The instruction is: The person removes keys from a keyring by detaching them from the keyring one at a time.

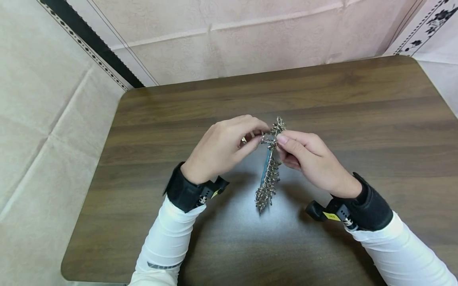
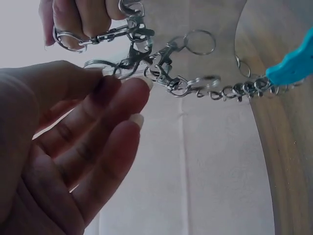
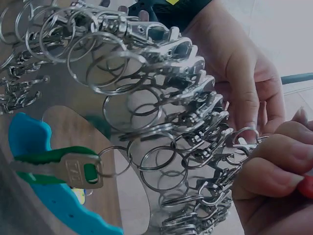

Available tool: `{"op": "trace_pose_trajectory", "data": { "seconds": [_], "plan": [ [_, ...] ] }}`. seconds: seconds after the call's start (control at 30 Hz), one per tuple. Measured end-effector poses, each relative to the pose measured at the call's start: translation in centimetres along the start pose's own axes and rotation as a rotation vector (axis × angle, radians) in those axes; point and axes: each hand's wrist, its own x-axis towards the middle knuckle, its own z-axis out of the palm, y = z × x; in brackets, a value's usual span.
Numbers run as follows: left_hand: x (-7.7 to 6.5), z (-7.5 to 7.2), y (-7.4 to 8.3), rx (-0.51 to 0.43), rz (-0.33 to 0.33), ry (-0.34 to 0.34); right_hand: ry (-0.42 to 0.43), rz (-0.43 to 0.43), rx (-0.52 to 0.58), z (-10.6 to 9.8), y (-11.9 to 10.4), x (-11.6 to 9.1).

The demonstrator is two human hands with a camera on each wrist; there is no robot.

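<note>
Metal clasps (image 1: 272,172) block gap between left hand (image 1: 227,141), right hand (image 1: 311,159); passage over far tabletop (image 1: 304,91).

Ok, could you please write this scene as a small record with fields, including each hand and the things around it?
Left hand: pinches a small metal ring between thumb and finger
Right hand: grips the string of metal clasps
Clasps: many, with rings, clustered along the string
Key: metal with green, hung on one ring
Blue strip: beside the clasps
Red piece: at the right hand's fingers, mostly hidden
Surface: brown wooden table below the hands
Worn: black wristbands, white sleeves
</note>
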Motion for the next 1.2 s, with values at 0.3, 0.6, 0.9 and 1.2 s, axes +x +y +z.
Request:
{"op": "trace_pose_trajectory", "data": {
  "seconds": [0.3, 0.6, 0.9, 1.2],
  "plan": [
    [0.0, 0.3, 0.3, -0.07, 0.026, -0.014, 0.001, 0.026, 0.012, 0.0, 0.1, 0.0],
    [0.2, 1.0, 0.4, -0.054, -0.028, -0.105, 0.034, 0.02, -0.121, 0.1, 0.2, 0.1],
    [0.5, 1.5, 0.2, -0.068, -0.023, -0.092, 0.065, -0.018, -0.263, -0.1, -0.1, 0.3],
    [0.5, 2.2, 0.4, -0.076, 0.01, -0.037, 0.089, -0.008, -0.269, -0.5, -0.5, 0.2]
  ]
}}
